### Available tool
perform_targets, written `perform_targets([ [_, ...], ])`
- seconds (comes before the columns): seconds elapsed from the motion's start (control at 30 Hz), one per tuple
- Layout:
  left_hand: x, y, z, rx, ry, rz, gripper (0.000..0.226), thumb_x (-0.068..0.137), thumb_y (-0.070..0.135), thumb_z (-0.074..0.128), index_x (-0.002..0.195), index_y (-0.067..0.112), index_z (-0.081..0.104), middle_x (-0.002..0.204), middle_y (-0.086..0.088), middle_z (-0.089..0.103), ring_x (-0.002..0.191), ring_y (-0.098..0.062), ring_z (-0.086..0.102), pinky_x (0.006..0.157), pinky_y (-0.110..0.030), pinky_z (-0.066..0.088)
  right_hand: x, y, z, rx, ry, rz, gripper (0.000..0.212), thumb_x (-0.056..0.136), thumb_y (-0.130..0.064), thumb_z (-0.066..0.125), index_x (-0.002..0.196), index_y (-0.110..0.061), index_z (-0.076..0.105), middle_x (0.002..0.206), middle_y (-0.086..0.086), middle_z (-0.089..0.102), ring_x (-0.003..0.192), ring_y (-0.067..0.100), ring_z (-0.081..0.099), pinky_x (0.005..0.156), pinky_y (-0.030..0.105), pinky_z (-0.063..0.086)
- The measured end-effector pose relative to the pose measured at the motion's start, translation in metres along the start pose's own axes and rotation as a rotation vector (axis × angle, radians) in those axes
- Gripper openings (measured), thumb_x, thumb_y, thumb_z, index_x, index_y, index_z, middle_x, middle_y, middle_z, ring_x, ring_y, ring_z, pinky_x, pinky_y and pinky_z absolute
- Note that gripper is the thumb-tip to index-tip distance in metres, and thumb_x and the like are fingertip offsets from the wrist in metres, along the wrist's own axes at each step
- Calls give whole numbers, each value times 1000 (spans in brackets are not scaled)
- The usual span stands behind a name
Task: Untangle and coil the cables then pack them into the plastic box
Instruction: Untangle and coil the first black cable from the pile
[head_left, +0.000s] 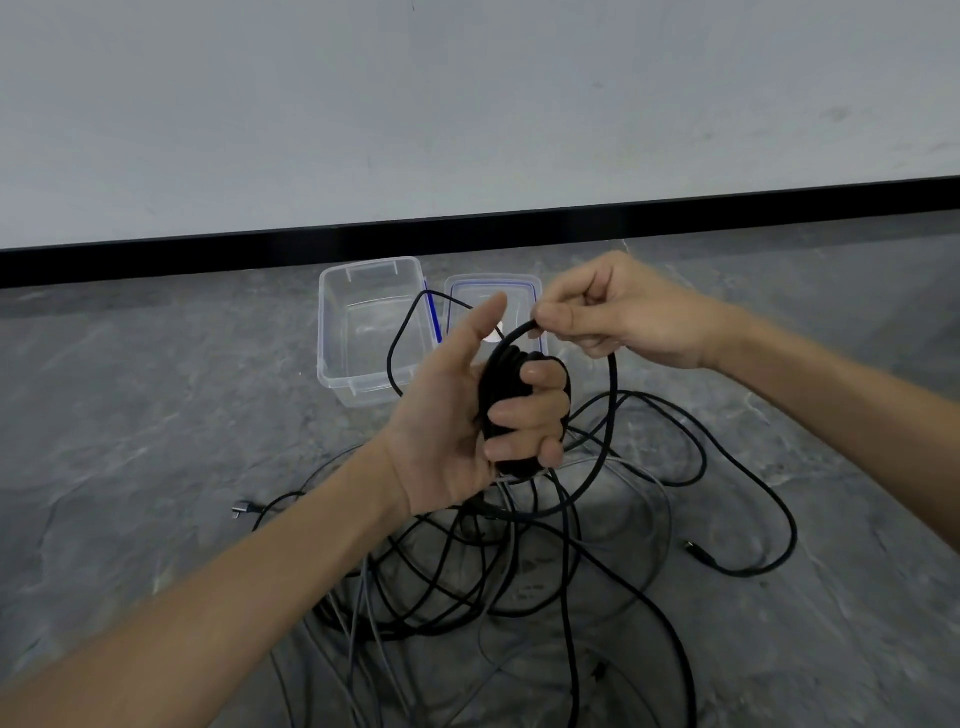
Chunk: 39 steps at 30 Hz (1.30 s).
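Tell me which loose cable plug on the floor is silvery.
The silver-grey plug lying left of the tangled cable pile. The other loose plug, right of the pile, is dark.

Pale grey wall (467, 104), black skirting (156, 260), grey mottled floor (130, 389)

The rectangular clear plastic box (332, 332) is smooth and glossy, with see-through walls. The flat clear plastic lid (491, 283) beside it has a blue seal strip round its rim. The bundled black cable coil (498, 384) has a smooth, matt sheath, as do the loose black cables (567, 613). The thinner grey cables (363, 597) look dull. The small grey connector plug (240, 510) has a metallic sheen. The mottled grey floor (156, 415) looks like matt stone or concrete, and the white wall (467, 104) is matt and scuffed.
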<state>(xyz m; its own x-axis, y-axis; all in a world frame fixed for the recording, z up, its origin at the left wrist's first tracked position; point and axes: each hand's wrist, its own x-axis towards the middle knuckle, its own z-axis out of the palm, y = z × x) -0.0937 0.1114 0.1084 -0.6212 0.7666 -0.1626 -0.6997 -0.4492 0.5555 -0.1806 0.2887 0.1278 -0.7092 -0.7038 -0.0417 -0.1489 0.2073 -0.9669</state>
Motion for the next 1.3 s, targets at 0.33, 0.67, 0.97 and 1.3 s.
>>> perform_targets([
  [0.33,8,-2,6,-28,98,94,44,92,50,42,62,19,50,44,9,37,31,-5,30,56,-21,52,-7,46,45,386,97,182,23,93,-36,57,79,-30,74,85,15,42,72,18,34,48,23,26],
  [0.67,13,22,11,-18,283,387,43,94,45,41,59,21,44,42,9,31,30,-5,29,52,-18,49,-7,46,82,497,84,223,29,93,-42,53,71,-23,59,54,-1,27,46,10,21,46,23,21],
  [0.97,15,38,-20,419,703,683,39,105,35,35,72,15,41,50,6,36,42,-11,34,69,-30,44,-20,46,120,70,124,159,25,105,-22,36,94,-10,55,49,-12,35,41,1,34,43,12,28],
  [1.3,11,44,-21,448,732,680,43,105,41,30,72,16,41,50,6,35,43,-13,31,64,-25,48,-29,40,116,-38,24,253,32,103,-21,42,79,-5,55,49,-1,50,48,13,51,59,21,44],
])
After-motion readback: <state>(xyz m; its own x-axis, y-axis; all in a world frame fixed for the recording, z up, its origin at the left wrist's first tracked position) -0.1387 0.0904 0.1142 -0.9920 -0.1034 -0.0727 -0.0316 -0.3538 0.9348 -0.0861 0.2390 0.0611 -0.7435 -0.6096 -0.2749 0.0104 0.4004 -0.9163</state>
